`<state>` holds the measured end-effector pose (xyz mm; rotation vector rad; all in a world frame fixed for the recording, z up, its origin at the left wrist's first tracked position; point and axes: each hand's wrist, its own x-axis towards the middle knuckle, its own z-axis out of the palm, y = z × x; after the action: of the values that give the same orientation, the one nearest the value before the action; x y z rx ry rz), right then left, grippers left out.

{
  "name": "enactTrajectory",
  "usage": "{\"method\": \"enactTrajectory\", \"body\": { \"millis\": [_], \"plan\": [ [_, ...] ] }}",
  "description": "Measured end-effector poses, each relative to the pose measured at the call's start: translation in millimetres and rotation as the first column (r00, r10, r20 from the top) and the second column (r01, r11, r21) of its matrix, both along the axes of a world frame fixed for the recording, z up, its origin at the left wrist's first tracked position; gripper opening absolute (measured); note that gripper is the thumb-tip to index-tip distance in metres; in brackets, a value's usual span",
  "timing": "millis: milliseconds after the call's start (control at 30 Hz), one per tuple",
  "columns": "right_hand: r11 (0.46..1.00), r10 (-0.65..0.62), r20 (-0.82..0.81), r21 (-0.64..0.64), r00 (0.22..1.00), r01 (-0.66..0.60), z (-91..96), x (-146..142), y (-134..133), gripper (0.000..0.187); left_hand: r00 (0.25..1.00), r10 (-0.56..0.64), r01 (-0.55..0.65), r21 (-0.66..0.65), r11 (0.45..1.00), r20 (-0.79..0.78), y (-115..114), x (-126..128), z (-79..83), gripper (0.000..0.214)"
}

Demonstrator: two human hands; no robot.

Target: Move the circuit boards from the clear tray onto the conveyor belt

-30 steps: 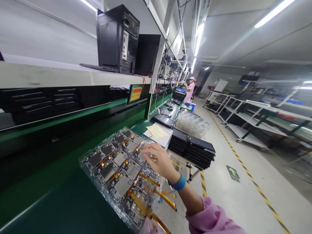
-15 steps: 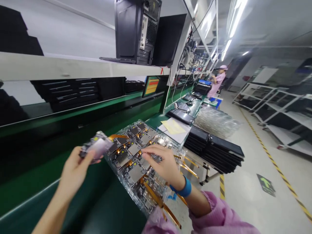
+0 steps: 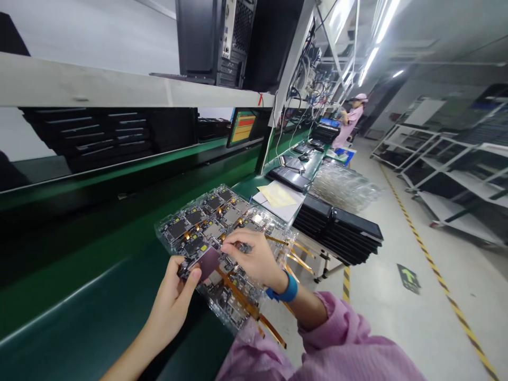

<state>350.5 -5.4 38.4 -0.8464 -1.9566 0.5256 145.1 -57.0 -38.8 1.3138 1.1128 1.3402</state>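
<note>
Across from the left, the left hand (image 3: 172, 296) has brought its circuit board (image 3: 208, 263) in; 0.5 s ago it was out beside the clear plastic tray (image 3: 218, 311), and now it sits over the tray's near half, just beside the right hand (image 3: 251, 255). From where I'm standing, the left grip is closed on the board by its near end, thumb flat on the face and fingers curled underneath, with the board's shiny plate tilted upward. On the right, thumb and forefinger are nearly together close to the board's far edge; I cannot tell whether they pinch anything. That wrist wears a blue band (image 3: 291, 287).

More boards lie in rows in the tray on the green bench (image 3: 115, 304), and orange ribbon cables (image 3: 242, 297) jut past its right side. Just beyond lies a yellow sheet (image 3: 277, 194) on white paper, with stacked black panels (image 3: 337, 233) to its right. Farther down the line stands 1 co-worker (image 3: 349, 123) in pink.
</note>
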Motion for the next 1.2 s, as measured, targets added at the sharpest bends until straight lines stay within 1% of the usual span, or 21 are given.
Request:
{"method": "enactTrajectory", "body": {
  "millis": [67, 100, 133, 167, 200, 233, 267, 300, 333, 367, 433, 467, 533, 600, 700, 833, 967, 1067, 1200],
  "plan": [
    [0.997, 0.005, 0.025, -0.074, 1.0, -0.004, 1.7, 20.0, 16.8, 0.029, 0.999, -0.051, 0.05, 0.034, 0.998, 0.016, 8.2, -1.6, -8.3, 0.03],
    [0.995, -0.027, 0.028, -0.1, 0.999, 0.029, 2.9, 34.9, 29.8, 0.03, 0.998, -0.054, 0.052, 0.06, 0.997, 0.032, 14.3, -3.7, -14.1, 0.031],
    [0.988, -0.088, 0.032, -0.122, 0.996, 0.091, 4.2, 52.7, 45.3, 0.03, 0.999, -0.025, 0.021, 0.087, 0.996, 0.046, 21.6, -6.8, -21.4, 0.032],
    [0.974, -0.175, 0.032, -0.141, 0.984, 0.177, 5.2, 72.3, 62.5, 0.03, 0.998, 0.039, -0.045, 0.112, 0.993, 0.057, 29.5, -10.8, -30.4, 0.032],
    [0.94, -0.3, 0.044, -0.156, 0.953, 0.303, 5.6, 92.7, 80.2, 0.03, 0.99, 0.126, -0.133, 0.131, 0.983, 0.059, 37.5, -15.5, -41.1, 0.031],
    [0.877, -0.441, 0.09, -0.169, 0.893, 0.45, 5.2, 112.6, 97.4, 0.029, 0.974, 0.222, -0.227, 0.145, 0.963, 0.055, 45.3, -20.7, -53.1, 0.03],
    [0.797, -0.556, 0.159, -0.178, 0.816, 0.577, 3.5, 131.0, 112.9, 0.026, 0.949, 0.312, -0.316, 0.156, 0.936, 0.048, 52.2, -26.0, -65.8, 0.029],
    [0.725, -0.63, 0.22, -0.18, 0.745, 0.665, 0.4, 147.0, 126.1, 0.023, 0.922, 0.386, -0.387, 0.161, 0.908, 0.036, 58.2, -31.2, -78.7, 0.028],
    [0.668, -0.671, 0.274, -0.181, 0.689, 0.722, -4.4, 160.2, 136.5, 0.02, 0.899, 0.437, -0.434, 0.162, 0.886, 0.018, 63.1, -36.1, -91.0, 0.027],
    [0.633, -0.686, 0.317, -0.185, 0.655, 0.752, -10.6, 170.4, 144.1, 0.017, 0.884, 0.468, -0.461, 0.157, 0.873, -0.002, 66.9, -40.5, -102.0, 0.026],
    [0.606, -0.68, 0.37, -0.202, 0.633, 0.769, -26.4, 182.9, 152.7, 0.014, 0.87, 0.492, -0.483, 0.14, 0.864, -0.031, 71.6, -47.4, -118.3, 0.025],
    [0.593, -0.675, 0.395, -0.21, 0.623, 0.777, -35.0, 186.0, 154.8, 0.014, 0.868, 0.495, -0.487, 0.133, 0.863, -0.038, 72.8, -49.9, -123.3, 0.024],
    [0.57, -0.665, 0.441, -0.222, 0.603, 0.791, -50.6, 188.4, 157.6, 0.014, 0.867, 0.496, -0.487, 0.13, 0.863, -0.045, 73.8, -53.2, -127.9, 0.022],
    [0.551, -0.655, 0.477, -0.229, 0.586, 0.802, -62.1, 188.0, 160.8, 0.015, 0.871, 0.489, -0.479, 0.136, 0.867, -0.052, 73.9, -54.7, -128.1, 0.022],
    [0.527, -0.64, 0.523, -0.233, 0.562, 0.817, -70.7, 185.1, 167.6, 0.015, 0.878, 0.476, -0.466, 0.135, 0.874, -0.05, 74.2, -55.4, -127.2, 0.022],
    [0.501, -0.621, 0.581, -0.222, 0.526, 0.837, -73.1, 178.8, 174.5, 0.014, 0.875, 0.481, -0.474, 0.117, 0.873, -0.044, 75.6, -56.0, -128.5, 0.022],
    [0.491, -0.605, 0.625, -0.196, 0.494, 0.849, -72.1, 172.5, 175.1, 0.015, 0.875, 0.482, -0.477, 0.1, 0.873, -0.036, 76.5, -56.4, -128.7, 0.02],
    [0.497, -0.587, 0.654, -0.175, 0.478, 0.85, -70.1, 169.0, 172.6, 0.015, 0.876, 0.481, -0.477, 0.089, 0.874, -0.034, 76.2, -56.1, -127.2, 0.019],
    [0.528, -0.561, 0.678, -0.15, 0.476, 0.836, -67.8, 165.1, 167.6, 0.014, 0.881, 0.473, -0.47, 0.07, 0.88, -0.034, 76.0, -55.7, -125.5, 0.017]
  ]
}}
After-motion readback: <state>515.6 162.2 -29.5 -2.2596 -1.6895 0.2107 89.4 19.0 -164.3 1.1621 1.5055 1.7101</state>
